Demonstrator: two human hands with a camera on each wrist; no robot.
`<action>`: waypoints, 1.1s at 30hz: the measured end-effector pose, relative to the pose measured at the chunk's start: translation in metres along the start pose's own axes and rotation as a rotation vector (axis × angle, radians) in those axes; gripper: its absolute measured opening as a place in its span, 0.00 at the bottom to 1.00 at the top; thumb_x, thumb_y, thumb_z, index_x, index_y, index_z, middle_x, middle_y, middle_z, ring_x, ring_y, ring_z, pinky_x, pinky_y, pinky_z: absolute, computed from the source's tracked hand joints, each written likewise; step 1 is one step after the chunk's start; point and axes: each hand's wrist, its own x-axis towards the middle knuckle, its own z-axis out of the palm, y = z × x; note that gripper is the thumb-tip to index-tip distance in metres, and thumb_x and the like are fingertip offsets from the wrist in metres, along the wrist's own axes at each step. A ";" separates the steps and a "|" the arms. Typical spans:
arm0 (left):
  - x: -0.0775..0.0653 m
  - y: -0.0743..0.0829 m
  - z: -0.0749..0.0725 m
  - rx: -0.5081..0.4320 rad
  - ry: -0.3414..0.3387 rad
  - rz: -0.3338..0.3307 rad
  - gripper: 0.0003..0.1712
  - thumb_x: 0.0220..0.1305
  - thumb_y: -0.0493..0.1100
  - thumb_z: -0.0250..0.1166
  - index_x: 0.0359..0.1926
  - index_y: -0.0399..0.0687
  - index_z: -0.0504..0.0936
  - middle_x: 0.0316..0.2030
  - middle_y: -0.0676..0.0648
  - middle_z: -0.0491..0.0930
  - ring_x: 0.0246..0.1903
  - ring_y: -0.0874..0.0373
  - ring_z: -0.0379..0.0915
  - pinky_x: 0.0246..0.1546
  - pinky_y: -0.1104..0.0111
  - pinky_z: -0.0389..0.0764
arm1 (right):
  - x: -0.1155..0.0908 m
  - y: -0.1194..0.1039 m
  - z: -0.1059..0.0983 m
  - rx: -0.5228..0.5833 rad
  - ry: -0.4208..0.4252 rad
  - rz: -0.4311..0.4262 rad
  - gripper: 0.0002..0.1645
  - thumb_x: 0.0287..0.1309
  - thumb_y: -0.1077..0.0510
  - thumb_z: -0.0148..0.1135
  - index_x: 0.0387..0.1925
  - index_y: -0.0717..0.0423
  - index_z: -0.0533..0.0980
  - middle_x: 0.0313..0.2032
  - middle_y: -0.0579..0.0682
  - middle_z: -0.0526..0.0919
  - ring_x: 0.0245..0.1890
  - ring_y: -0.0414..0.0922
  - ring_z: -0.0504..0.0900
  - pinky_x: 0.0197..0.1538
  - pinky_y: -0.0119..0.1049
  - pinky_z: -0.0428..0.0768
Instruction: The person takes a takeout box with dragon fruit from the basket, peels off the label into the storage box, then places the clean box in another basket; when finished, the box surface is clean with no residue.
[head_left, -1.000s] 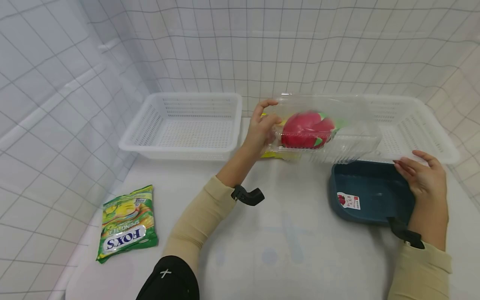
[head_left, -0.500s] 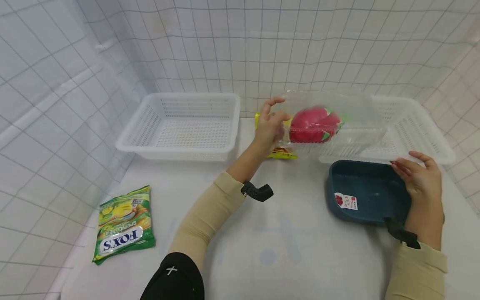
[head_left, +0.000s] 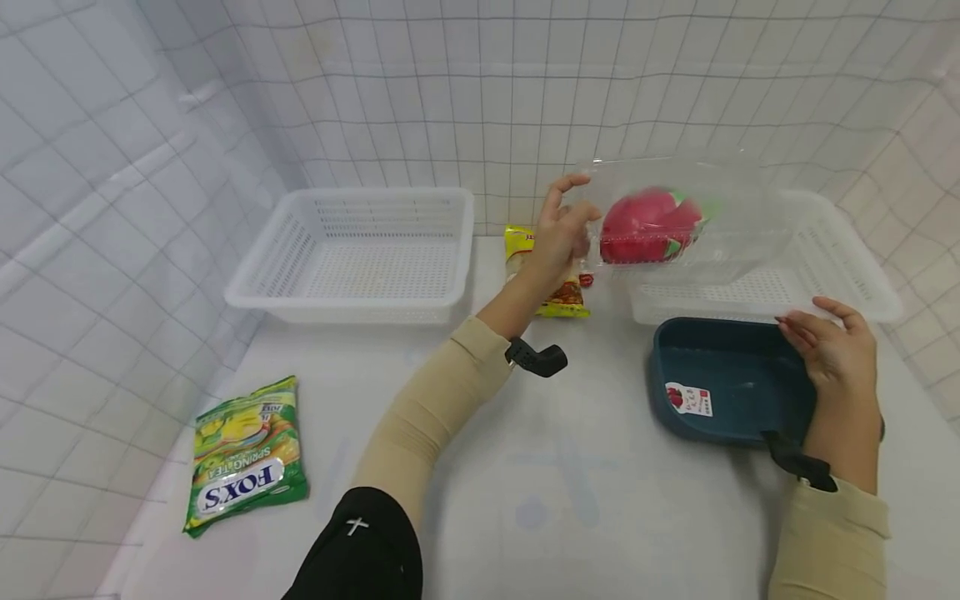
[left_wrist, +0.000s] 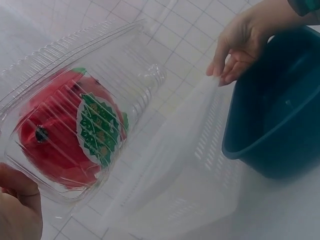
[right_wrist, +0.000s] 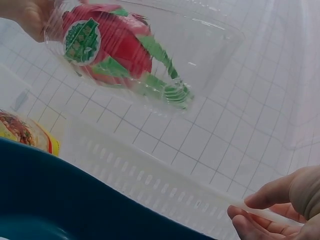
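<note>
My left hand (head_left: pixel 562 237) grips the left end of a clear plastic clamshell box (head_left: pixel 738 237), raised above the right white basket (head_left: pixel 832 258). Inside the box lies a red dragon fruit (head_left: pixel 645 225) with green scales. In the left wrist view a green label (left_wrist: pixel 100 130) shows on it. My right hand (head_left: pixel 843 350) pinches the front rim of that basket between thumb and fingers, as the right wrist view shows (right_wrist: pixel 280 205). Just in front of the basket stands a dark blue basin (head_left: pixel 750 400) with a small white sticker (head_left: pixel 688 399).
A second white basket (head_left: pixel 352 312) stands at the back left. Between the baskets lies a yellow packet (head_left: pixel 566 304), partly behind my left arm. A green FOX'S packet (head_left: pixel 247 458) lies on the left of the white table (head_left: pixel 525 467). Gridded cloth walls (head_left: pixel 450 83) enclose the back and sides.
My left hand has moved the box with the dragon fruit upward and to the right, uncovering more of the yellow packet. My right hand has stayed at the basket's rim.
</note>
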 end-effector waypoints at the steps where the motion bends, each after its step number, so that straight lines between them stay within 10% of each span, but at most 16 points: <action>1: 0.001 -0.002 0.001 -0.007 -0.002 -0.005 0.20 0.65 0.28 0.50 0.50 0.56 0.71 0.19 0.51 0.70 0.11 0.63 0.51 0.13 0.77 0.56 | 0.000 0.000 0.000 -0.001 0.002 -0.003 0.24 0.50 0.83 0.60 0.42 0.57 0.69 0.27 0.58 0.76 0.22 0.52 0.85 0.28 0.39 0.84; 13: 0.021 -0.018 0.025 0.025 0.057 -0.091 0.19 0.66 0.29 0.54 0.49 0.59 0.73 0.13 0.52 0.57 0.11 0.62 0.49 0.14 0.75 0.56 | -0.003 0.003 0.002 0.001 0.028 -0.019 0.23 0.50 0.82 0.61 0.42 0.57 0.71 0.27 0.57 0.76 0.22 0.51 0.85 0.28 0.39 0.84; 33: 0.038 -0.064 0.036 0.077 0.009 -0.107 0.19 0.66 0.29 0.54 0.54 0.52 0.72 0.17 0.50 0.69 0.10 0.63 0.53 0.13 0.76 0.59 | -0.007 0.010 0.006 -0.008 0.011 -0.034 0.21 0.53 0.79 0.61 0.43 0.57 0.70 0.23 0.58 0.80 0.21 0.50 0.85 0.28 0.38 0.84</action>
